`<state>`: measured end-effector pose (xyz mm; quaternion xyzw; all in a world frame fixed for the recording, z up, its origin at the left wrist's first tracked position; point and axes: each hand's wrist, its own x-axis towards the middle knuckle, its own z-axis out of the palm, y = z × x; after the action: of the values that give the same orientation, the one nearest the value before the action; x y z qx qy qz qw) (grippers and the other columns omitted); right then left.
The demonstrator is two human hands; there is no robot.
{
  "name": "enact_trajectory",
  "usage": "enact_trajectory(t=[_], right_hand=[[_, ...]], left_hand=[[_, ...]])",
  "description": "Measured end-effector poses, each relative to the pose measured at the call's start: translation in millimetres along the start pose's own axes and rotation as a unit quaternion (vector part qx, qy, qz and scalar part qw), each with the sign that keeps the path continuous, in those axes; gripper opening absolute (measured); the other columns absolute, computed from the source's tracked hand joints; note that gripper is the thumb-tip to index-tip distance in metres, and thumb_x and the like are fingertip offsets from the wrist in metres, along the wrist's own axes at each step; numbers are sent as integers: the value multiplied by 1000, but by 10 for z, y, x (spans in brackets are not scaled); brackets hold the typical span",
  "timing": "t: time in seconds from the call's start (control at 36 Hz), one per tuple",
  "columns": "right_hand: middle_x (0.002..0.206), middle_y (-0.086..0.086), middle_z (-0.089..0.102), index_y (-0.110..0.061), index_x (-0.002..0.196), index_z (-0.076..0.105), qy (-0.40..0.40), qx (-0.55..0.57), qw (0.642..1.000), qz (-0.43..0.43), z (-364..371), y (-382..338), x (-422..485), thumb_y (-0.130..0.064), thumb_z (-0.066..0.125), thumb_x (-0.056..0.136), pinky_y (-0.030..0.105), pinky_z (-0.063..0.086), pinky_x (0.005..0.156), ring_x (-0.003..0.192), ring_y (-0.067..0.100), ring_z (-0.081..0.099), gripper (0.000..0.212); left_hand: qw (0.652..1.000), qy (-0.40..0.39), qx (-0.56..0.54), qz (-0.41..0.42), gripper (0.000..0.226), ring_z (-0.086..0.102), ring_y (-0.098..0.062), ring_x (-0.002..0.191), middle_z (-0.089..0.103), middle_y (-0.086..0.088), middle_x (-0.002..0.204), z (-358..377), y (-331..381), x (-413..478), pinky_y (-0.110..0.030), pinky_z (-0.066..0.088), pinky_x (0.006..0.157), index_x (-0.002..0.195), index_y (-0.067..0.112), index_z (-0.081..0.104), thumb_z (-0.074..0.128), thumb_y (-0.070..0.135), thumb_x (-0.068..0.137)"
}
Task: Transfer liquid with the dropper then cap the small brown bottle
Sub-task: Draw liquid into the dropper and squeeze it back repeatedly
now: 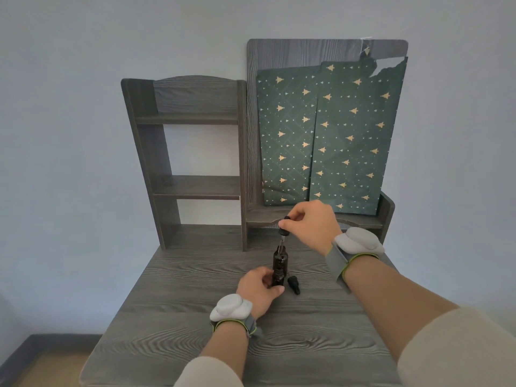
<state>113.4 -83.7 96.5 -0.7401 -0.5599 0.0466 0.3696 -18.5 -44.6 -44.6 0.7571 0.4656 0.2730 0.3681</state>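
Two small brown bottles stand close together on the grey wooden desk (195, 317), one behind the other. My left hand (258, 289) grips the nearer brown bottle (279, 277) at its base. The farther brown bottle (280, 256) is open at the top. My right hand (310, 223) pinches the black bulb of a dropper (284, 229) directly above it, with the glass tip at or just inside the neck. A second black dropper cap (293, 284) lies on the desk just right of the bottles.
A dark wooden shelf unit (192, 185) rises at the back of the desk. To its right a board holds green paper bags (326, 135) with gold trees, above a low ledge (363, 223). The desk's left edge drops to the floor.
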Motion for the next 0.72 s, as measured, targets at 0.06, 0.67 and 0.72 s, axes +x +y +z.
enact_trajectory(t=[0.06, 0.67, 0.72], right_hand=[[72, -1, 69, -21, 71, 70, -11, 4, 1000, 3, 14, 13, -22, -35, 74, 75, 27, 52, 71, 76, 17, 65, 16], [72, -2, 67, -18, 75, 72, -22, 2, 1000, 13, 71, 61, -68, -34, 74, 75, 29, 54, 74, 77, 17, 65, 16], [73, -2, 68, -19, 73, 72, -22, 1, 1000, 15, 70, 61, -61, -34, 75, 75, 30, 53, 75, 78, 18, 65, 15]], left_hand=[[1000, 4, -2, 0, 31, 53, -9, 77, 60, 8, 83, 4, -9, 9, -19, 42, 75, 105, 20, 65, 73, 26, 76], [1000, 4, -14, 3, 31, 53, -9, 75, 60, 7, 82, 36, -84, 78, -19, 42, 73, 103, 19, 66, 74, 27, 75], [1000, 6, -18, 5, 29, 52, -10, 73, 59, 7, 79, 39, -89, 81, -21, 42, 73, 101, 19, 66, 75, 26, 74]])
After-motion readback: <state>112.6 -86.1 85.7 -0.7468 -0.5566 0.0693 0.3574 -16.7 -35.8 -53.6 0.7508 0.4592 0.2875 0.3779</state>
